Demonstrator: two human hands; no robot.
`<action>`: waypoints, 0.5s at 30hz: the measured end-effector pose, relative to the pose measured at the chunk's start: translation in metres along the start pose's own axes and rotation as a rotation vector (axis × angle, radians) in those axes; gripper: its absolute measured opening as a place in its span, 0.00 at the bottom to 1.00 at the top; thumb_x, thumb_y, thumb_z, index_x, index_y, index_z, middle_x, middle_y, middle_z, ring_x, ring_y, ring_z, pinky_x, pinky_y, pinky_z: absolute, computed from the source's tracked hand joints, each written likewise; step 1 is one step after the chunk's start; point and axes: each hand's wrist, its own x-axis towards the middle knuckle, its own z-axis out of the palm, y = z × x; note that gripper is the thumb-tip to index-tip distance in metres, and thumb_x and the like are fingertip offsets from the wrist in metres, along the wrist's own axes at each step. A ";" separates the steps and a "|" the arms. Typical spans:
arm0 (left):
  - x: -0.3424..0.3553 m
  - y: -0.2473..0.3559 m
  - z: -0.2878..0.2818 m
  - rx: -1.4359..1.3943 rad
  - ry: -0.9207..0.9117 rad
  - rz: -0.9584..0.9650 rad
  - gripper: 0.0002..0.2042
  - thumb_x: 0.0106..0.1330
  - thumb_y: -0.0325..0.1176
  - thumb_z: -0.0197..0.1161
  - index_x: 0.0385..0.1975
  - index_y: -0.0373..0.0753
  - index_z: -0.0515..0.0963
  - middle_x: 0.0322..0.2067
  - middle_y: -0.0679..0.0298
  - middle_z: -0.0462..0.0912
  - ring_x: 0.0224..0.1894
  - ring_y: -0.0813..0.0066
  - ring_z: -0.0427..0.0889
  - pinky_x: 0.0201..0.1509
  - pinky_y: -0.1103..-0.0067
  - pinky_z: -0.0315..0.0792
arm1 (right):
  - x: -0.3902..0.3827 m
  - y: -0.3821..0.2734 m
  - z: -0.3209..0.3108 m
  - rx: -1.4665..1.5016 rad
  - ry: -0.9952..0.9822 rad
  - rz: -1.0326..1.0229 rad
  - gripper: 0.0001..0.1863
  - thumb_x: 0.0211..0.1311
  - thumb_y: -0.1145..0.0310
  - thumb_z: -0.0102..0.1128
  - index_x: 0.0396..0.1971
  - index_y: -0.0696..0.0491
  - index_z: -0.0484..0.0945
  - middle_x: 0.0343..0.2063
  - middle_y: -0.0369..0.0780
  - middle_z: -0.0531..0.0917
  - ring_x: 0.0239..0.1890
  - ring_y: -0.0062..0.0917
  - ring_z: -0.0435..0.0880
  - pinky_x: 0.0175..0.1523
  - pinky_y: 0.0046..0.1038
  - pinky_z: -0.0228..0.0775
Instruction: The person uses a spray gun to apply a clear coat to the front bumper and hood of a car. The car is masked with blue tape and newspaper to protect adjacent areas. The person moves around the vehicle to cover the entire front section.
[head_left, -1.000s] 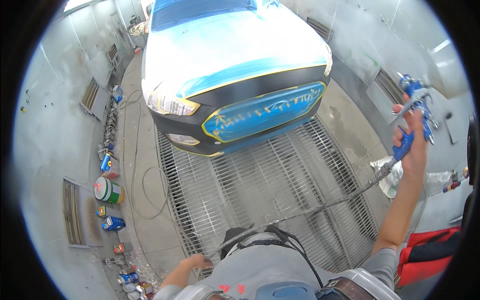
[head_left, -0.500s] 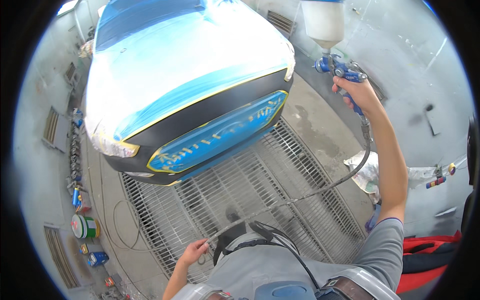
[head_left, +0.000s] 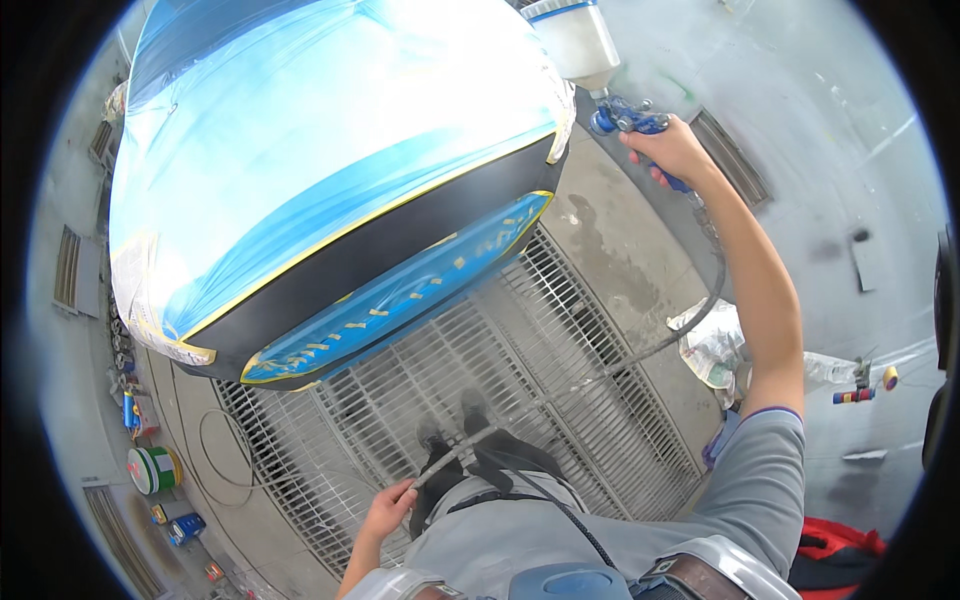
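My right hand [head_left: 672, 152] grips the handle of a blue spray gun [head_left: 626, 118], raised at the upper right, with a white cup [head_left: 580, 45] on top. A hose [head_left: 705, 312] runs from the gun's handle down across my body to my left hand [head_left: 391, 507], which pinches it at the lower middle. Just in front of me stands a car whose hood is masked with pale blue film [head_left: 340, 110]. Its dark bumper [head_left: 230, 318] has yellow tape edging and a blue-masked grille [head_left: 395, 293].
Underfoot is a metal grate [head_left: 530, 420]. Paint cans and buckets [head_left: 153, 470] line the left wall, with a coiled hose [head_left: 215, 450] on the floor. At right are crumpled plastic [head_left: 705, 340], tape rolls [head_left: 889, 378], wall vents [head_left: 730, 158] and red cloth [head_left: 830, 540].
My right hand and gun have moved up and left toward the car's front corner. The car appears closer and more tilted. My left hand has risen slightly along the hose.
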 end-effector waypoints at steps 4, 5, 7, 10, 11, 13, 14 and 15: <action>0.016 0.012 0.020 0.016 0.069 -0.061 0.21 0.79 0.42 0.64 0.64 0.33 0.81 0.29 0.68 0.85 0.34 0.80 0.81 0.44 0.77 0.78 | 0.071 0.011 0.014 -0.007 -0.048 -0.022 0.16 0.63 0.56 0.72 0.35 0.55 0.85 0.25 0.34 0.85 0.15 0.18 0.77 0.19 0.26 0.72; 0.020 0.014 0.024 -0.027 0.079 -0.070 0.21 0.80 0.42 0.63 0.63 0.33 0.82 0.29 0.69 0.84 0.34 0.80 0.80 0.44 0.77 0.77 | 0.086 0.014 0.017 0.015 -0.088 -0.021 0.15 0.64 0.56 0.72 0.36 0.54 0.85 0.25 0.34 0.85 0.15 0.18 0.77 0.18 0.26 0.72; 0.032 0.018 0.031 -0.078 0.084 -0.090 0.21 0.80 0.43 0.63 0.62 0.33 0.82 0.28 0.69 0.84 0.33 0.81 0.80 0.42 0.78 0.76 | 0.111 0.018 0.022 0.057 -0.164 -0.014 0.14 0.65 0.57 0.71 0.37 0.53 0.85 0.25 0.34 0.85 0.15 0.17 0.75 0.18 0.25 0.70; 0.044 0.030 0.042 -0.094 0.082 -0.112 0.21 0.81 0.44 0.62 0.60 0.33 0.84 0.28 0.69 0.83 0.32 0.82 0.78 0.40 0.79 0.75 | 0.122 0.005 0.027 0.137 -0.277 -0.052 0.13 0.67 0.58 0.70 0.39 0.52 0.85 0.25 0.33 0.84 0.15 0.15 0.73 0.18 0.22 0.67; 0.049 0.039 0.046 -0.092 0.081 -0.102 0.20 0.82 0.44 0.61 0.58 0.32 0.85 0.27 0.70 0.83 0.32 0.82 0.77 0.40 0.79 0.74 | 0.127 0.003 0.026 0.151 -0.307 -0.054 0.13 0.68 0.58 0.70 0.40 0.52 0.85 0.25 0.32 0.84 0.15 0.15 0.73 0.17 0.22 0.66; 0.059 0.046 0.052 -0.099 0.078 -0.103 0.20 0.81 0.44 0.61 0.57 0.32 0.85 0.27 0.70 0.83 0.32 0.82 0.78 0.39 0.79 0.74 | 0.136 0.003 0.025 0.178 -0.367 -0.057 0.13 0.69 0.58 0.70 0.42 0.52 0.84 0.24 0.32 0.83 0.15 0.14 0.72 0.17 0.22 0.65; 0.065 0.047 0.053 -0.108 0.079 -0.111 0.19 0.81 0.42 0.62 0.58 0.33 0.86 0.28 0.69 0.84 0.32 0.82 0.78 0.40 0.79 0.75 | 0.142 0.004 0.025 0.172 -0.375 -0.063 0.13 0.69 0.58 0.69 0.43 0.52 0.84 0.24 0.32 0.83 0.15 0.14 0.72 0.17 0.21 0.65; 0.070 0.048 0.054 -0.117 0.079 -0.119 0.19 0.80 0.41 0.63 0.58 0.33 0.86 0.28 0.69 0.84 0.33 0.82 0.79 0.40 0.79 0.75 | 0.148 0.005 0.024 0.165 -0.383 -0.068 0.13 0.69 0.58 0.69 0.43 0.51 0.84 0.25 0.32 0.84 0.15 0.14 0.72 0.17 0.21 0.65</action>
